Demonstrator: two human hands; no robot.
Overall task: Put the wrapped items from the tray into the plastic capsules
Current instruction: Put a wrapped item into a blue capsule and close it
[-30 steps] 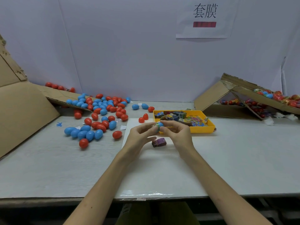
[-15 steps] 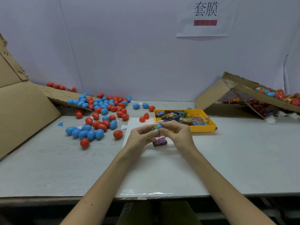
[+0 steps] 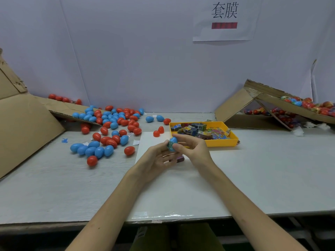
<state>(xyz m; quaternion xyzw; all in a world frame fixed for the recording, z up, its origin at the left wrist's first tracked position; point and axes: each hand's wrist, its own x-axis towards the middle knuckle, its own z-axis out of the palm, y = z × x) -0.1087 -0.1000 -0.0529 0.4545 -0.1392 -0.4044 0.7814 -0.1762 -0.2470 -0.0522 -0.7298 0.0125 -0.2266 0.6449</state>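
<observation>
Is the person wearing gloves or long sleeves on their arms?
No gloves. The left hand and right hand are bare, and both forearms are bare as far as the picture shows, with no sleeves. I see no watch or bracelet.

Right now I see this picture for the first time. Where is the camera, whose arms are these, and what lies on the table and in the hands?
No machine here: a person works with bare hands, and the camera sits on the person's head, looking down. The left hand and right hand together hold a blue capsule with a printed packet showing at its middle. Behind them a yellow tray holds wrapped items. Loose red and blue capsules lie to the left; a purple packet lies on the table beneath the hands.
</observation>
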